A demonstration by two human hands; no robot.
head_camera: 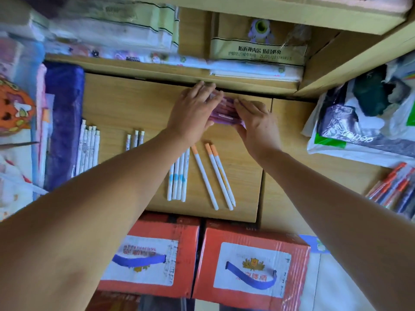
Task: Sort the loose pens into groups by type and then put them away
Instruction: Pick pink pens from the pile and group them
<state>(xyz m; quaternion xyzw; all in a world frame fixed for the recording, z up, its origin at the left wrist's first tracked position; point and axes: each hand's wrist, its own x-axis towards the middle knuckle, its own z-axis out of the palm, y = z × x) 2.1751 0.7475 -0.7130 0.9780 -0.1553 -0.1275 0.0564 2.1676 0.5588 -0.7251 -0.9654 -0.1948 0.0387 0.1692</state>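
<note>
Purple pens (224, 113) bunched at the back edge of the desk top (125, 104), squeezed between both hands: left hand (193, 108) laid fairly straight-fingered over one end, right hand (256, 124) curled round the other. Judged as squaring up one sorted group, with blue-banded pens (178, 176) and orange-capped pens (215, 173) lying grouped near the front edge. Next, probably: keep the bundle tight, lift without scattering, find its storage place.

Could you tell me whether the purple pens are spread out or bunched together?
Bunched: the right hand grips the purple pens as one bundle, the left hand pressed against it.
</note>
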